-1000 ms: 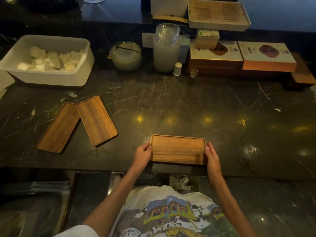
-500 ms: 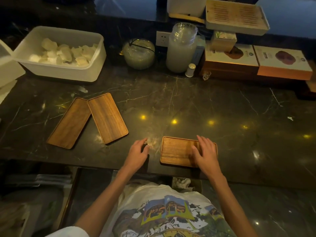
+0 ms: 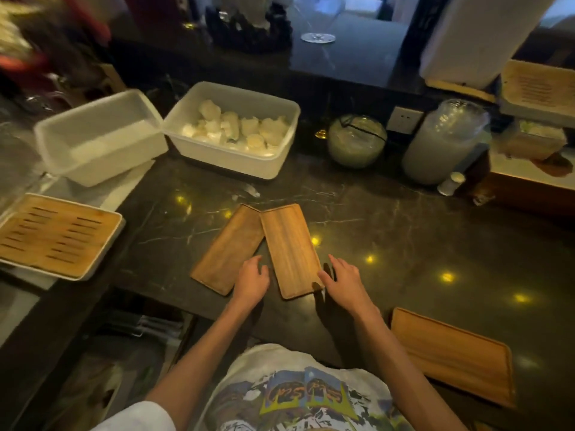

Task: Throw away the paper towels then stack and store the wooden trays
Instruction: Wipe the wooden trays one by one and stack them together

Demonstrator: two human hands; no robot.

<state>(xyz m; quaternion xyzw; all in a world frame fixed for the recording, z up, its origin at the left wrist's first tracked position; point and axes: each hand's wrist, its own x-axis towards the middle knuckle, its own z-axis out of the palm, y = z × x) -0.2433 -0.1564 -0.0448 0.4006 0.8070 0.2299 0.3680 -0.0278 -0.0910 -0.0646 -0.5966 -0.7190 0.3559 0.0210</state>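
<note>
Two long wooden trays lie side by side on the dark marble counter: a left tray (image 3: 228, 248) and a right tray (image 3: 289, 247), the right one overlapping the left at the far end. My left hand (image 3: 252, 279) rests between them at their near ends, fingers apart. My right hand (image 3: 343, 279) touches the near right corner of the right tray, fingers spread. A third wooden tray (image 3: 454, 356) lies alone at the counter's near right edge.
A white bin (image 3: 273, 164) with crumpled white towels stands behind the trays, an empty white bin (image 3: 102, 141) to its left. A slatted bamboo tray (image 3: 56, 236) sits at far left. Jars (image 3: 445, 144) and boxes line the back right.
Both hands left the tray they were holding, which now lies at the near right. They moved left to the pair of trays. The view shifted left.
</note>
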